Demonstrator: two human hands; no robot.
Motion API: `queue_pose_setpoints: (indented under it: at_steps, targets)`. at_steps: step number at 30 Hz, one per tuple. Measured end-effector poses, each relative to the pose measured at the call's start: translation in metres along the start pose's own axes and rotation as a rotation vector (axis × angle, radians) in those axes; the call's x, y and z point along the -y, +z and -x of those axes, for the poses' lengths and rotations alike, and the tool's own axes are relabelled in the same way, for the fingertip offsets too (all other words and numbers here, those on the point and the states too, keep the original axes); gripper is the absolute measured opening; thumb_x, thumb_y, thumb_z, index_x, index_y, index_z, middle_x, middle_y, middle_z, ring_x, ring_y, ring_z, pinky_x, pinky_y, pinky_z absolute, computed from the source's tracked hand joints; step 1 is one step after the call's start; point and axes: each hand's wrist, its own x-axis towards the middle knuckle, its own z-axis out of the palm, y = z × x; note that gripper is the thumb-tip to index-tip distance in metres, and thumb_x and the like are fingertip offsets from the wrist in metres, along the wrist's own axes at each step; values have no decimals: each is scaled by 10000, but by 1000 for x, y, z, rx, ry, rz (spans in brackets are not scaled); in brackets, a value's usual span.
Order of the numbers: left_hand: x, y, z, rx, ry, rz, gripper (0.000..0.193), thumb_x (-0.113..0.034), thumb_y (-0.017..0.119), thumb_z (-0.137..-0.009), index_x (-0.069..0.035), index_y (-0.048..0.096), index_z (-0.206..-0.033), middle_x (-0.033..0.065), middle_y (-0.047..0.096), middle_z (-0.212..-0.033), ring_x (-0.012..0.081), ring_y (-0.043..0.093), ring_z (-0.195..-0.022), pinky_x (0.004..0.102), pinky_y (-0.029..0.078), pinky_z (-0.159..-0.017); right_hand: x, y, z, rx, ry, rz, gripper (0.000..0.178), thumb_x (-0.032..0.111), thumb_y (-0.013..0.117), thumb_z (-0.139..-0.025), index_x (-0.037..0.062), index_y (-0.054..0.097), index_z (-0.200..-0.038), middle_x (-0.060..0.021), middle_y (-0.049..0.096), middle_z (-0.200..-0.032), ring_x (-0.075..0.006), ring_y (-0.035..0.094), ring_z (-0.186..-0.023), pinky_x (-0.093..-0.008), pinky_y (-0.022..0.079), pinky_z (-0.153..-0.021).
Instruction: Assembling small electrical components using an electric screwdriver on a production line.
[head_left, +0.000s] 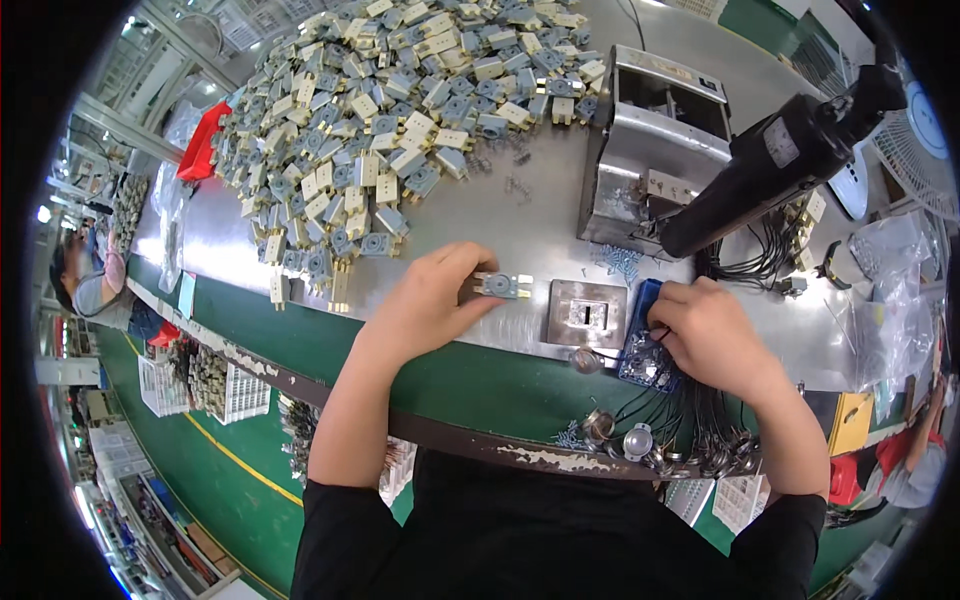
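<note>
My left hand [425,303] pinches a small grey and cream block with metal terminals [504,286] just above the metal bench top. Beside it, to the right, a square steel fixture plate [562,322] with a slotted centre lies flat. My right hand [715,335] is over a blue tray [643,300] of small metal parts, fingertips pressed together near its middle. A bit of something black shows at those fingertips, too small to make out. Black wires with round metal caps [637,440] hang over the bench's front edge below my right hand.
A large heap of similar grey and cream blocks [375,130] covers the back left. A metal machine [650,150] stands behind the plate, and a black cylinder [785,155] slants across it. Loose screws [618,262] lie at its foot. Clear plastic bags [895,310] are at right.
</note>
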Motion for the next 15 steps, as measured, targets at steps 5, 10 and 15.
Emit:
queue_pose_setpoints:
  at_steps: [5, 10, 15]
  targets:
    - [-5, 5, 6, -114, 137, 143, 391, -90, 920, -758, -44, 684, -1066, 89, 745, -1014, 268, 721, -898, 356, 564, -808, 4, -3, -3, -41, -37, 24, 178, 24, 742, -732, 37, 699, -905, -102, 654, -912, -326, 656, -833, -413, 515, -800]
    - [-25, -2, -3, -104, 262, 179, 397, -62, 933, -713, -52, 694, -1030, 89, 739, -990, 219, 711, -881, 316, 559, -773, 4, -3, -3, -47, -101, 57, 158, 39, 729, -754, 23, 667, -899, -111, 637, -918, -321, 664, -844, -416, 513, -801]
    - [-34, 8, -15, -68, 281, 208, 377, -59, 923, -719, -49, 692, -1018, 73, 716, -961, 207, 679, -826, 313, 547, -738, 3, 5, -2, -37, -127, 186, 224, 74, 754, -739, 28, 648, -930, -110, 626, -926, -307, 672, -854, -425, 520, -801]
